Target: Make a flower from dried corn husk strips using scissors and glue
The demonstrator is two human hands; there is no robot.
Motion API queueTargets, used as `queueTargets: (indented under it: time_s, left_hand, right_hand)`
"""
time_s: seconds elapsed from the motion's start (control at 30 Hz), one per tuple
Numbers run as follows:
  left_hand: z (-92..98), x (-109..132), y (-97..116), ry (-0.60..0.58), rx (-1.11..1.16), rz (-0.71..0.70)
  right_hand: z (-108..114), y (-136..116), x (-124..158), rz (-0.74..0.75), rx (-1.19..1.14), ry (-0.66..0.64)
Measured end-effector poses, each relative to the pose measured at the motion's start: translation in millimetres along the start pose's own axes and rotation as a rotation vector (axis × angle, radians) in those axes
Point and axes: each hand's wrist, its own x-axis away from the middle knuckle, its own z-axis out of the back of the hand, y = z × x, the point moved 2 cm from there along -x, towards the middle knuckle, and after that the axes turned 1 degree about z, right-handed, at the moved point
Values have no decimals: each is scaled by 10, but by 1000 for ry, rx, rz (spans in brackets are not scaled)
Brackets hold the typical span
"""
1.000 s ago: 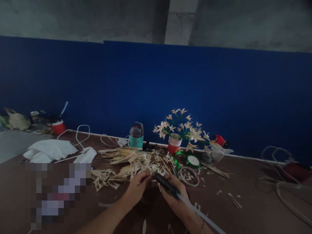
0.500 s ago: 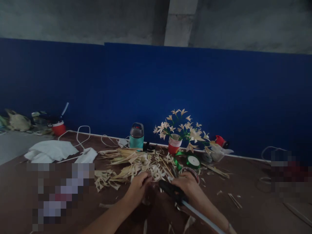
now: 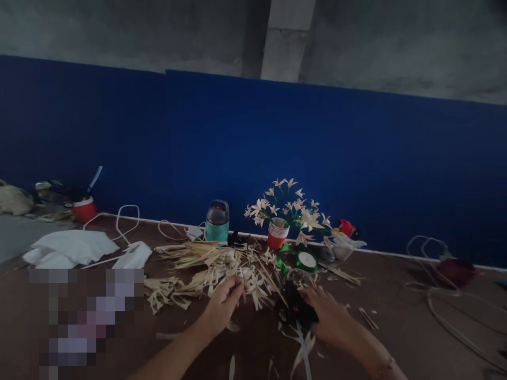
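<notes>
My left hand (image 3: 226, 302) is closed in a pinch in front of the pile of pale dried husk strips (image 3: 214, 252). A thin pale bit shows at its fingertips, too small to name. My right hand (image 3: 327, 311) lies along the right side of a black glue gun (image 3: 299, 306), its fingers on the gun's body. A whitish glue stick (image 3: 304, 348) trails from the back of the gun toward me. White husk petals (image 3: 257, 287) lie between the hands. Just beyond the gun is a round clear container (image 3: 301, 276), partly covered.
Husk flowers on green stems (image 3: 297, 208) stand in a red and white paper cup (image 3: 278, 235). Beside it is a green ribbon spool (image 3: 307, 260). A teal bottle-shaped device (image 3: 217, 224) and white cloth (image 3: 73, 248) are left. Cables (image 3: 431, 295) lie right, before a blue wall panel (image 3: 317, 142).
The glue gun has turned from pointing left to standing more lengthwise, its stick toward me. My right hand has moved to its right side. My left hand stays pinched.
</notes>
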Motion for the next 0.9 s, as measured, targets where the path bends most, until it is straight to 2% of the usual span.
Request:
queueTargets:
  time_s: [0.07, 0.13, 0.17, 0.3, 0.37, 0.43, 0.57, 0.63, 0.77, 0.9]
  left_hand:
    - [-16, 1, -19, -35, 29, 28]
    - [-30, 4, -27, -61, 55, 53]
    - [-36, 7, -25, -74, 73, 61]
    - [-40, 24, 4, -123, 137, 38]
    - [-33, 33, 14, -128, 138, 25]
    - [-30, 43, 15, -135, 153, 35]
    - [-39, 63, 6, -135, 186, 141]
    - [-35, 70, 26, -95, 190, 177]
    - [-15, 74, 120, -1, 231, 135]
    - [-27, 76, 130, 51, 279, 169]
  right_hand:
    - [111, -188, -55, -18, -31, 6]
    - [193, -453, -147, 101, -251, 25]
    - [205, -589, -196, 154, -426, -9]
    - [105, -996, -333, 136, -1059, -300]
    - [38, -1090, -356, 101, -1276, -425]
    - [-17, -1121, -368, 84, -1418, -493]
    - [-120, -1084, -399, 15, -1528, -454]
    - [-163, -1064, -410, -23, -1533, -446]
    - [-194, -1037, -433, -68, -1531, -427]
    - [-207, -1011, -454, -108, -1511, -384]
